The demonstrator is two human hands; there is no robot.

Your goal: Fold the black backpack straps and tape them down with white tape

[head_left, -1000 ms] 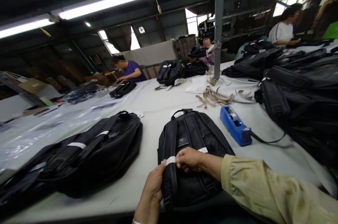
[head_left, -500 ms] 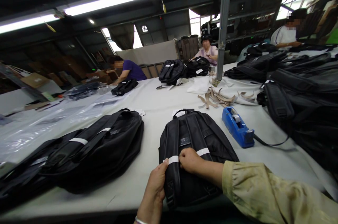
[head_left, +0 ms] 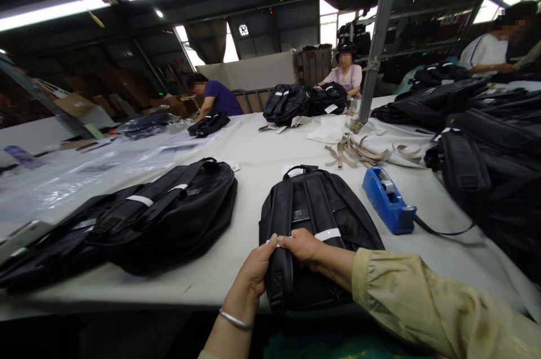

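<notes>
A black backpack (head_left: 350, 209) lies in front of me with its two shoulder straps facing up. My left hand (head_left: 253, 269) is closed at the outer edge of the left strap (head_left: 280, 209), thumb on top. From the other side my right hand (head_left: 303, 246) reaches over the same strap, fingers closed. The two hands meet on a white band that wraps this strap, and they cover most of it. Another white band (head_left: 327, 234) crosses the right strap, beside my right wrist. A blue tape dispenser (head_left: 389, 201) stands to the right of the backpack.
More black backpacks (head_left: 186, 224) lie overlapping at left, with clear plastic bags (head_left: 105, 170) behind them. A large pile of backpacks (head_left: 499, 162) fills the right side. Strip scraps (head_left: 359, 150) lie near a metal post (head_left: 380, 38). Several co-workers are farther back.
My right hand has moved left onto the left strap and now meets my left hand, covering the white band that showed before. The camera view has shifted slightly.
</notes>
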